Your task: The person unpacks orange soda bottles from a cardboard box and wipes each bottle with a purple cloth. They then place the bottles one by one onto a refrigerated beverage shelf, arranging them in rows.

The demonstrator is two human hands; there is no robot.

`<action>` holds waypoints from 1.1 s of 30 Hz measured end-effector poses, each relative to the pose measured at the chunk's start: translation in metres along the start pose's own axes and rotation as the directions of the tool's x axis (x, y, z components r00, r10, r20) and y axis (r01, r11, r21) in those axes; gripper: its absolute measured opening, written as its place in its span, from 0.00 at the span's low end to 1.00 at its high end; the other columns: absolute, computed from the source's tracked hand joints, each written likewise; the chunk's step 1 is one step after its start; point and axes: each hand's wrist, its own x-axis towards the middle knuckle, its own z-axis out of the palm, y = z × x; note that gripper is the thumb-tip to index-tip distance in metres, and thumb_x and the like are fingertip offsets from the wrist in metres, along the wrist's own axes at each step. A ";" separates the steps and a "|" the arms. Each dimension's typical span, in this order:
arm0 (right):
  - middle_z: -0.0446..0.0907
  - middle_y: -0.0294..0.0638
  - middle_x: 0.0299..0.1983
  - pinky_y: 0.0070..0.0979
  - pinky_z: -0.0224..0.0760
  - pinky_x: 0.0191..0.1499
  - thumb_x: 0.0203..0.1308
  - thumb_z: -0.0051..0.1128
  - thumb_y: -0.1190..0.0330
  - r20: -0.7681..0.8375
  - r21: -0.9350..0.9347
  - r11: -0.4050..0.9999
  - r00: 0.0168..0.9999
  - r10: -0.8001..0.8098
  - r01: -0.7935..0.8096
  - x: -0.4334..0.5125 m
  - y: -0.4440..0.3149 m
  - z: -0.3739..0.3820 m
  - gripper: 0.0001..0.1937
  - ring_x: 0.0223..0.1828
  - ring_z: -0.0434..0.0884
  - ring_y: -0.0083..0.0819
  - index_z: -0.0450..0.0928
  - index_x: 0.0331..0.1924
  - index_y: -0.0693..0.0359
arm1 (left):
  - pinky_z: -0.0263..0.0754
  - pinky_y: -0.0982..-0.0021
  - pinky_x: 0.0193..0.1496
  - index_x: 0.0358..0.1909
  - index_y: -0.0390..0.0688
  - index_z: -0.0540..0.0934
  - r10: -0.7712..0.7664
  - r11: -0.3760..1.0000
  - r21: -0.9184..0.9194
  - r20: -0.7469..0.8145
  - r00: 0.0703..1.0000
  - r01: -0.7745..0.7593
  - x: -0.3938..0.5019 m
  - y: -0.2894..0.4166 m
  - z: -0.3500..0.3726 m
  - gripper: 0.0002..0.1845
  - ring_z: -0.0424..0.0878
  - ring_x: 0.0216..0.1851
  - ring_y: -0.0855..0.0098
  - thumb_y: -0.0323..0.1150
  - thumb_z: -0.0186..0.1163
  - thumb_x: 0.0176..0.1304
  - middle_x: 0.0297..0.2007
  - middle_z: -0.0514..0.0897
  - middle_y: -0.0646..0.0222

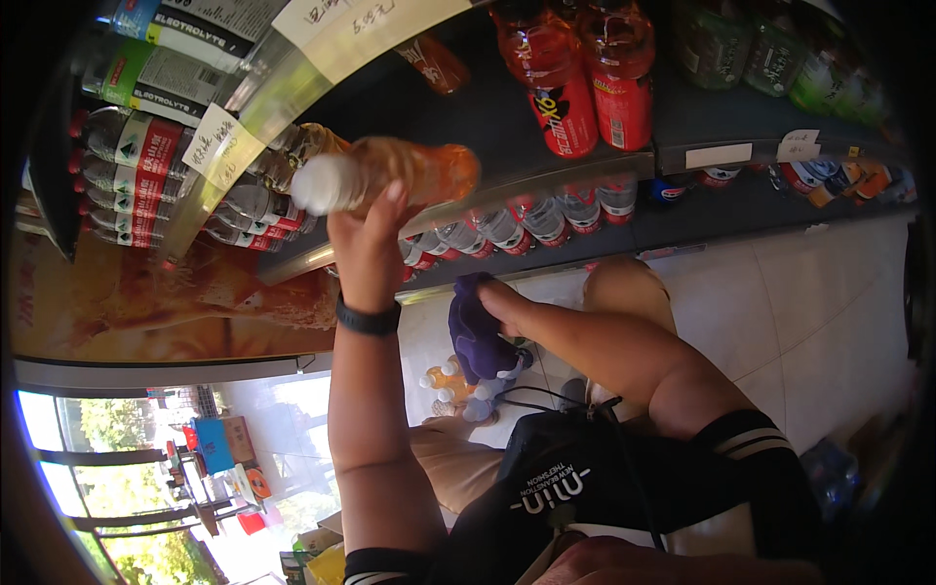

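Note:
My left hand (373,241), with a dark band on its wrist, grips a plastic bottle of orange drink (439,174) by its side. The bottle lies tilted nearly level in front of the shelf, its white cap (322,184) to the left; it looks slightly blurred. Lower down, my right hand (504,303) holds a bunched purple cloth (479,336) that hangs above the floor. Below the cloth, several bottles with white caps stand on the tiles, some with orange drink (452,380) and some with pale contents (482,402). The cloth hides part of this group.
Two red drink bottles (559,95) stand on the dark shelf (482,117), with green bottles (709,51) further right. Red-labelled water bottles (504,230) line the lower shelf. At left are a side rack of bottles (139,146) and a price tag (219,150). My bent knee (629,292) is close to the shelf.

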 end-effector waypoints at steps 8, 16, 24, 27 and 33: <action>0.80 0.36 0.28 0.28 0.77 0.34 0.64 0.51 0.59 -0.021 0.055 0.998 0.999 -0.043 0.044 -0.009 -0.016 0.004 0.10 0.28 0.81 0.27 0.77 0.34 0.55 | 0.84 0.63 0.39 0.62 0.42 0.67 -0.111 0.989 0.107 0.094 0.989 0.101 0.088 -0.014 0.045 0.29 0.81 0.51 0.67 0.45 0.61 0.64 0.53 0.78 0.65; 0.78 0.39 0.27 0.31 0.76 0.31 0.67 0.45 0.57 -0.017 0.049 0.999 1.000 -0.017 0.018 -0.012 -0.022 0.011 0.13 0.26 0.80 0.28 0.75 0.34 0.56 | 0.82 0.60 0.42 0.61 0.46 0.71 -0.213 0.962 0.203 0.134 0.968 0.183 0.146 -0.028 0.061 0.32 0.82 0.50 0.67 0.54 0.59 0.61 0.51 0.81 0.64; 0.78 0.38 0.30 0.28 0.75 0.33 0.67 0.45 0.57 -0.011 0.045 0.999 1.000 -0.010 0.011 -0.015 -0.029 0.015 0.13 0.29 0.80 0.27 0.75 0.37 0.56 | 0.81 0.62 0.43 0.61 0.45 0.70 -0.137 0.989 -0.042 0.062 0.989 0.140 0.156 -0.057 0.048 0.34 0.81 0.49 0.67 0.60 0.56 0.63 0.51 0.80 0.64; 0.78 0.39 0.30 0.28 0.76 0.32 0.67 0.43 0.58 -0.085 -0.024 0.996 0.992 -0.089 0.087 -0.015 -0.030 0.017 0.13 0.28 0.80 0.29 0.75 0.36 0.57 | 0.79 0.59 0.48 0.63 0.46 0.69 -0.098 0.992 -0.096 -0.204 0.974 0.080 0.165 -0.077 0.035 0.32 0.79 0.53 0.65 0.60 0.50 0.68 0.55 0.79 0.63; 0.74 0.33 0.28 0.25 0.67 0.32 0.67 0.48 0.57 -0.022 0.063 0.996 0.998 -0.067 0.068 -0.010 -0.028 0.013 0.11 0.29 0.74 0.22 0.74 0.36 0.54 | 0.77 0.61 0.51 0.57 0.45 0.71 0.083 0.997 0.013 -0.157 0.984 -0.082 0.234 -0.130 -0.002 0.22 0.77 0.55 0.64 0.51 0.45 0.74 0.51 0.79 0.63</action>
